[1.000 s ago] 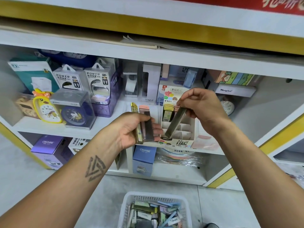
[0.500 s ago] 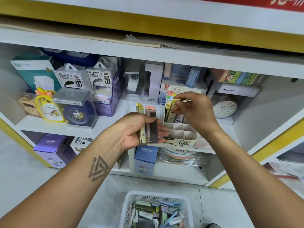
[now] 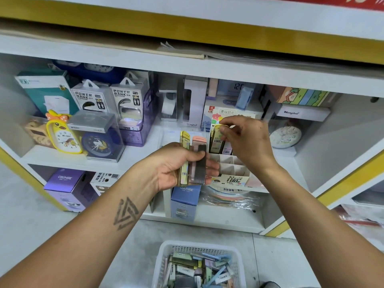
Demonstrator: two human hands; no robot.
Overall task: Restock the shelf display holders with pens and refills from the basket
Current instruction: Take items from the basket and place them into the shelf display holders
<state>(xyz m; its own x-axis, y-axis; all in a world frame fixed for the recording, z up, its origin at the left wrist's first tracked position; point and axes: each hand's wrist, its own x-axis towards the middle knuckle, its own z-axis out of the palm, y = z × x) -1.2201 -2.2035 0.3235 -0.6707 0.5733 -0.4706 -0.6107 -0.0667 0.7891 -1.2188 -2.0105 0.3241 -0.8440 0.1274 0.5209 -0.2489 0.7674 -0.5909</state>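
My left hand [image 3: 178,165] grips a small bunch of flat refill packs [image 3: 193,161], yellow, pink and dark, held upright in front of the shelf. A white cardboard display holder [image 3: 230,169] with square compartments stands on the middle shelf just right of that hand. My right hand [image 3: 247,140] is above the holder's back row, fingertips pinching the top of a yellow-capped refill pack [image 3: 217,140] that stands in a back compartment beside a pink one. On the floor below sits a white basket [image 3: 164,260] holding several more packs.
Power bank boxes [image 3: 126,100], a yellow duck clock [image 3: 62,136] and a blue clock in a clear case [image 3: 99,142] fill the shelf's left side. A white round clock [image 3: 285,136] stands right of the holder. Purple and blue boxes sit on the lower shelf.
My right hand carried a dark pack from a tilted position over the holder into the back row and now pinches the pack's top there. The left hand kept its bunch nearly still.
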